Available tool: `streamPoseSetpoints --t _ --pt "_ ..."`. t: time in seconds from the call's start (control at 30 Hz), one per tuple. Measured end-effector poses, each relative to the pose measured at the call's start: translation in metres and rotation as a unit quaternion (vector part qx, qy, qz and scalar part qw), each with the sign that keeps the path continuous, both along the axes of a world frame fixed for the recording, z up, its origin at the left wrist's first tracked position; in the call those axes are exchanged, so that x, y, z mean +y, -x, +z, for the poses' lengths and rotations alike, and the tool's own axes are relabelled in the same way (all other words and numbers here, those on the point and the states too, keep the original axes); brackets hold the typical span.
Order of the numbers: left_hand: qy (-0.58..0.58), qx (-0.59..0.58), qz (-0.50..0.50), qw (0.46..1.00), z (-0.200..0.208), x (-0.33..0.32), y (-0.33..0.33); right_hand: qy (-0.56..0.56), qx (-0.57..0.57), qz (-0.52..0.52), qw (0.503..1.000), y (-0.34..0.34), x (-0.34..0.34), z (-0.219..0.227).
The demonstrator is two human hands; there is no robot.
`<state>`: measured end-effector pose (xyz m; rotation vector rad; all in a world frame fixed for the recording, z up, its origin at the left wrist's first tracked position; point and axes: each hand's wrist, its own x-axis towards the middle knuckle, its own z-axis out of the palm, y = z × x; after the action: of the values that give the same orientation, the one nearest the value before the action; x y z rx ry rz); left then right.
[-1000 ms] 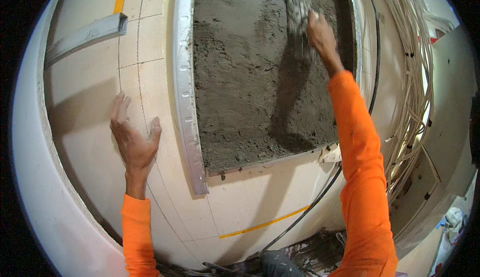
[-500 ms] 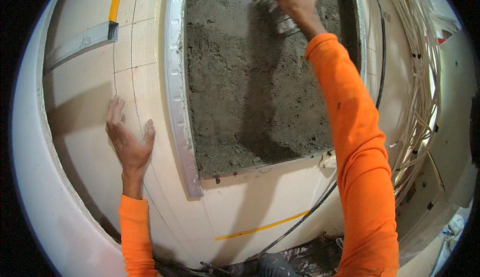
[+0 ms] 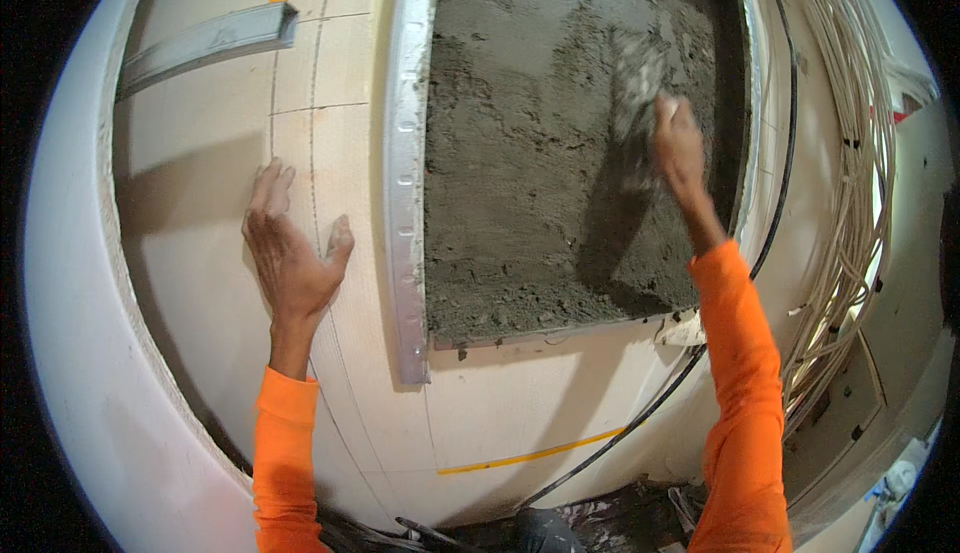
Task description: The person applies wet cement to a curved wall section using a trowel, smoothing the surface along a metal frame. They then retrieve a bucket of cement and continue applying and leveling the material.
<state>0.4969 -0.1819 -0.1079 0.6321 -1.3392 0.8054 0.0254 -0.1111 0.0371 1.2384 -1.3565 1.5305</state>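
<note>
In the head view, the right hand (image 3: 678, 143) grips a trowel (image 3: 637, 78), pressed against the wet grey mortar (image 3: 540, 153) just above its knuckles. The left hand (image 3: 292, 253) lies open and flat on the pale wall panel (image 3: 200, 253), left of the metal edge strip (image 3: 405, 203). Smoothing seems underway; the next stroke likely needs even pressure.

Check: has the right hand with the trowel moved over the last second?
Yes. The right hand with the trowel dropped lower on the mortar patch, away from its top edge.
</note>
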Motion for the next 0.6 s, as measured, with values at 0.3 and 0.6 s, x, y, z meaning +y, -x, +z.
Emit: streamPoseSetpoints --t 0.3,0.6 --pt "0.003 -0.017 -0.015 1.0 -0.006 -0.008 -0.016 0.025 0.028 0.108 0.993 -0.209 -0.058 0.102" --pt "-0.004 -0.017 -0.014 1.0 -0.007 -0.009 -0.008 0.029 0.08 0.196 0.977 -0.228 -0.072 0.186"
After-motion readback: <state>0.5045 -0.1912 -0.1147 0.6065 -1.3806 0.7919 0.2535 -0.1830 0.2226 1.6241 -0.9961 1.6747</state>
